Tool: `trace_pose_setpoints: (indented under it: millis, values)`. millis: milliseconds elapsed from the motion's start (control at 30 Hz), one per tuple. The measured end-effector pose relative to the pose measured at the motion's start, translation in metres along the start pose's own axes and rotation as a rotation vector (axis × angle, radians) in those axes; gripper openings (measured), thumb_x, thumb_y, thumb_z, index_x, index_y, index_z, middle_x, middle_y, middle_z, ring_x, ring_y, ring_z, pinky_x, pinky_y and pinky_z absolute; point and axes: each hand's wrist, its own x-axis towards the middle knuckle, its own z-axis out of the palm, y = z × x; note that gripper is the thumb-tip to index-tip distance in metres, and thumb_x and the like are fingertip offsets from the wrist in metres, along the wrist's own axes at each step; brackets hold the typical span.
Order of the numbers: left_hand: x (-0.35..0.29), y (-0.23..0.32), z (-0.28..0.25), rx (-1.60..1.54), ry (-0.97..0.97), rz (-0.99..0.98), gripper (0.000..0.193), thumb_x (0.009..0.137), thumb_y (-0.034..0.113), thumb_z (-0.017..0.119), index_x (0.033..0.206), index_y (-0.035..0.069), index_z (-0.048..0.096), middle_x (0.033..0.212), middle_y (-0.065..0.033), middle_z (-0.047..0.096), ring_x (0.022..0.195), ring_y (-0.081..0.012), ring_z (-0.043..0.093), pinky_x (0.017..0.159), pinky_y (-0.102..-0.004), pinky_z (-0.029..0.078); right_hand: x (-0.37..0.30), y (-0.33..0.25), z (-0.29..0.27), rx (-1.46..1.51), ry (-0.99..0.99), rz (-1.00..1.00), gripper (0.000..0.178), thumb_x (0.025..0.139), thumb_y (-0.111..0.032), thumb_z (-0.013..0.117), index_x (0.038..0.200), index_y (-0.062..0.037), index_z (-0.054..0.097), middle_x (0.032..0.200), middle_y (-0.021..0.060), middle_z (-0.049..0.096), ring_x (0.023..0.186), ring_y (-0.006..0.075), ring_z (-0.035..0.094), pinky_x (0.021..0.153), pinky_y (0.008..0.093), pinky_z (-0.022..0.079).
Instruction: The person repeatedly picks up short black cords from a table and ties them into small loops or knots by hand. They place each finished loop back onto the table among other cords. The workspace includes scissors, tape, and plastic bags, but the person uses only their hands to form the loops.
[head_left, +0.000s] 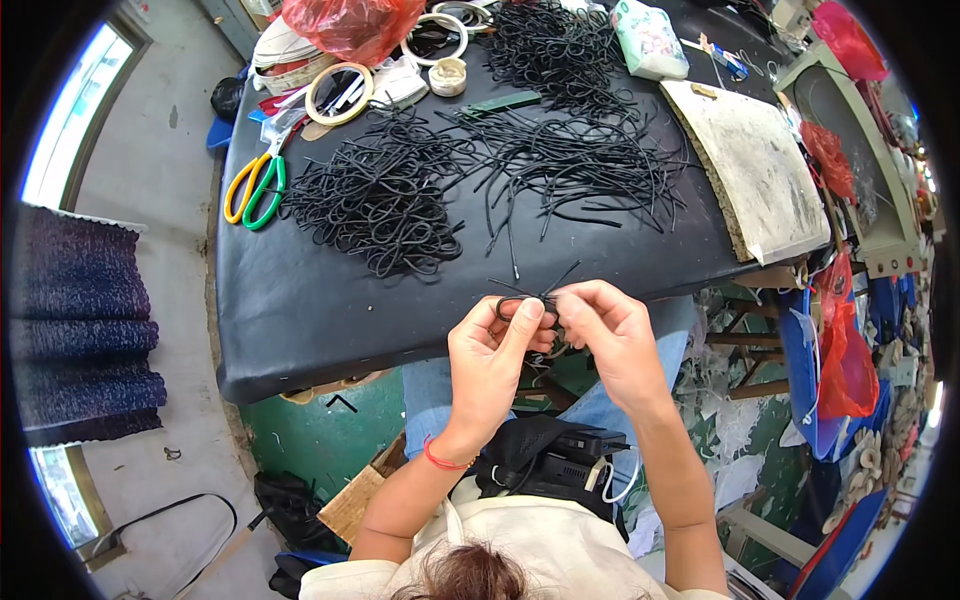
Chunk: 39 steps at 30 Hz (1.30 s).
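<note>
Just over the near edge of the black-covered table (pixel 330 335), both my hands work on one thin black cord (pixel 508 303). My left hand (pixel 500 340) pinches it between thumb and fingers, and a loop shows beside the thumb. On the other side, my right hand (pixel 605 335) has its fingertips closed on the same cord, with short ends sticking out above. The crossing of the cord is partly hidden by my fingers. Beyond my hands lie a pile of looped black cords (pixel 385 195) on the left and a spread of straight black cord lengths (pixel 590 165) on the right.
Scissors with yellow and green handles (pixel 262 190) lie at the table's left edge. Tape rolls (pixel 340 93) and a red plastic bag (pixel 355 25) are behind them. Another black cord heap (pixel 555 45) sits at the back. A worn pale board (pixel 750 165) covers the right side.
</note>
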Motion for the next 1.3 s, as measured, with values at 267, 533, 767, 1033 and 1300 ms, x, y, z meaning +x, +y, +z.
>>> trace_pose_setpoints:
  millis: [267, 533, 767, 1033, 1300]
  values:
    - [0.005, 0.011, -0.006, 0.095, -0.134, -0.036, 0.021, 0.087, 0.013, 0.059, 0.102, -0.001, 0.061, 0.083, -0.0083, 0.065, 0.071, -0.011, 0.062, 0.066, -0.0235, 0.052, 0.003, -0.002, 0.005, 0.05, 0.04, -0.006, 0.014, 0.087, -0.013, 0.059, 0.086, 0.0002, 0.058, 0.078, -0.0007, 0.058, 0.067, 0.0031, 0.05, 0.06, 0.0199, 0.042]
    - [-0.001, 0.009, 0.002, -0.047, -0.163, -0.182, 0.021, 0.092, 0.016, 0.051, 0.095, -0.003, 0.058, 0.083, -0.0098, 0.064, 0.07, -0.0107, 0.061, 0.063, -0.0224, 0.051, 0.003, 0.013, 0.015, -0.57, 0.307, -0.539, 0.017, 0.089, -0.014, 0.055, 0.078, -0.0022, 0.049, 0.069, -0.0007, 0.053, 0.06, 0.0031, 0.046, 0.047, 0.0223, 0.04]
    - [-0.003, 0.021, -0.005, -0.02, -0.264, -0.197, 0.028, 0.095, 0.016, 0.043, 0.11, -0.005, 0.055, 0.093, -0.0153, 0.064, 0.083, -0.0186, 0.064, 0.077, -0.0282, 0.052, 0.005, 0.012, -0.001, 0.112, 0.086, -0.066, 0.019, 0.092, -0.018, 0.052, 0.085, -0.0024, 0.059, 0.069, -0.0033, 0.053, 0.06, 0.0009, 0.043, 0.054, 0.0162, 0.036]
    - [-0.004, 0.025, -0.014, 0.19, -0.215, -0.085, 0.026, 0.093, 0.013, 0.049, 0.111, -0.004, 0.055, 0.095, -0.012, 0.063, 0.082, -0.0142, 0.062, 0.074, -0.0252, 0.052, -0.001, 0.003, -0.003, 0.182, 0.045, 0.039, 0.038, 0.095, -0.036, 0.041, 0.088, -0.0036, 0.06, 0.073, -0.0015, 0.055, 0.062, 0.0029, 0.046, 0.056, 0.0169, 0.037]
    - [0.005, 0.024, -0.014, 0.187, -0.198, -0.07, 0.022, 0.09, 0.013, 0.054, 0.102, -0.004, 0.06, 0.085, -0.0091, 0.064, 0.077, -0.0126, 0.062, 0.068, -0.0234, 0.052, -0.006, 0.005, 0.001, 0.144, 0.047, 0.066, 0.034, 0.095, -0.034, 0.043, 0.09, -0.0033, 0.059, 0.076, -0.0014, 0.056, 0.067, 0.0035, 0.049, 0.058, 0.0179, 0.039]
